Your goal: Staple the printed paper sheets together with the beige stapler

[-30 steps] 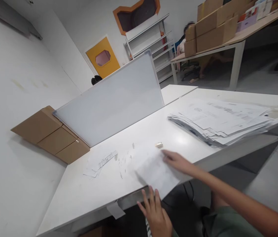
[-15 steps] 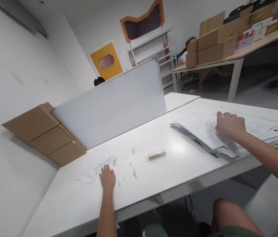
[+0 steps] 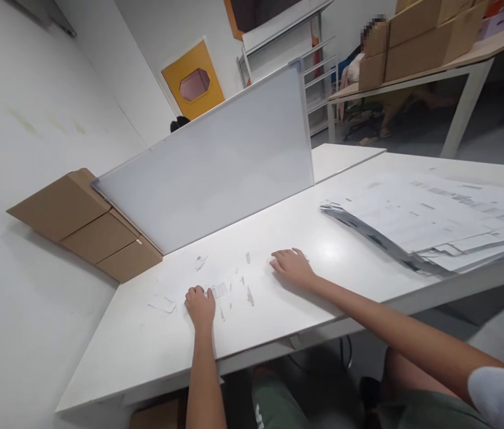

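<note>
My left hand (image 3: pixel 200 307) rests on the white table with curled fingers closed on a small printed paper slip (image 3: pixel 218 290), which sticks out to the right of the thumb. More loose slips (image 3: pixel 162 304) lie to its left, and another small piece of paper (image 3: pixel 201 262) lies beyond it. My right hand (image 3: pixel 293 269) is bent over the spot where the cream stapler lay, its fingers closing around it. The stapler is almost wholly covered by that hand.
A broad pile of printed sheets (image 3: pixel 448 220) lies at the right of the table (image 3: pixel 274 325). A whiteboard panel (image 3: pixel 216 173) stands along the back, with cardboard boxes (image 3: pixel 86 223) at its left end. Grey marks (image 3: pixel 250 296) spot the tabletop. A person sits behind boxes at another table.
My right hand has gone from the paper pile leftward to the stapler. My left fingers have curled on the slip, and one piece now lies farther back. The view has shifted slightly.
</note>
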The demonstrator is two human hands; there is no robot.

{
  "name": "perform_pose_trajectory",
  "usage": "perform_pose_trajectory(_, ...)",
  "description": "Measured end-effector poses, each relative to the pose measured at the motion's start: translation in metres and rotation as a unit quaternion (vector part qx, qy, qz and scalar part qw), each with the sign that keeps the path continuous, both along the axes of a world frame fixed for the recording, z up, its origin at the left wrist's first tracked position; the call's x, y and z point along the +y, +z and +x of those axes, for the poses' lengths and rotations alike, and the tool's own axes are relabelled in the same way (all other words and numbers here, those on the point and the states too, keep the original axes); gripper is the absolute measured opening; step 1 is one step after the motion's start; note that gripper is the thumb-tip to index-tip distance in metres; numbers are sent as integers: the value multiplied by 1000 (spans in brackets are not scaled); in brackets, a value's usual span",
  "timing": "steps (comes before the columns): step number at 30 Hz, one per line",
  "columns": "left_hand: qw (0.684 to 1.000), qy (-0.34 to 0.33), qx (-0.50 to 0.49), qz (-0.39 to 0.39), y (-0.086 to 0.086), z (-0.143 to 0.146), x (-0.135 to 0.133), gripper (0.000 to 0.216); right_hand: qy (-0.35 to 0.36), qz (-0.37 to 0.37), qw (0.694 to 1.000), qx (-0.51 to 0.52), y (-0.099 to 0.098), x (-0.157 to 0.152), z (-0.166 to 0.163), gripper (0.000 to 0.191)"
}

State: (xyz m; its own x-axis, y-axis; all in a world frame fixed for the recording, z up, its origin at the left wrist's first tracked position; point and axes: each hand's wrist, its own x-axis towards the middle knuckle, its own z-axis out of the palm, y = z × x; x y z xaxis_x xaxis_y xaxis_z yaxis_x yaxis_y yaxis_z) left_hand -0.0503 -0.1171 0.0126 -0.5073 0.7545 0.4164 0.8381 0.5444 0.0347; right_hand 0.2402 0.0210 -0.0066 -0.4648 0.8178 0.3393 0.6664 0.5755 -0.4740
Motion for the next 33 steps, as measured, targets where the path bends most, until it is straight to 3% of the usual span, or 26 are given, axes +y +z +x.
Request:
perform_pose_trajectory(7, 992, -96, -76, -39, 0, -5, 3, 46, 48, 45, 996, -62, 12, 24, -56, 40)
perform_pose_trajectory(14, 966, -232, -110, -39, 5, -10, 1, 40, 96, 80, 992, -14, 11, 38, -61, 34)
perform_pose_trajectory(19, 968, -223, -99, -62, 2, -9, 13, 42, 137, 83, 987, 16, 14, 58, -50, 25)
perform_pose_trajectory(22, 972, -198, -89, -93, -1, 3, 29, 50, 124, 83, 988, 29, 15, 70, -43, 23)
perform_pose_trajectory(26, 966, -221, -76, -111, -5, 18, 49, 59, 115, 79, 989, 39, 17, 77, -38, 26)
perform_pose_trajectory(33, 961, -247, -108, -60, -7, 14, 58, 56, 108, 73, 991, 8, 22, 71, -43, 27)
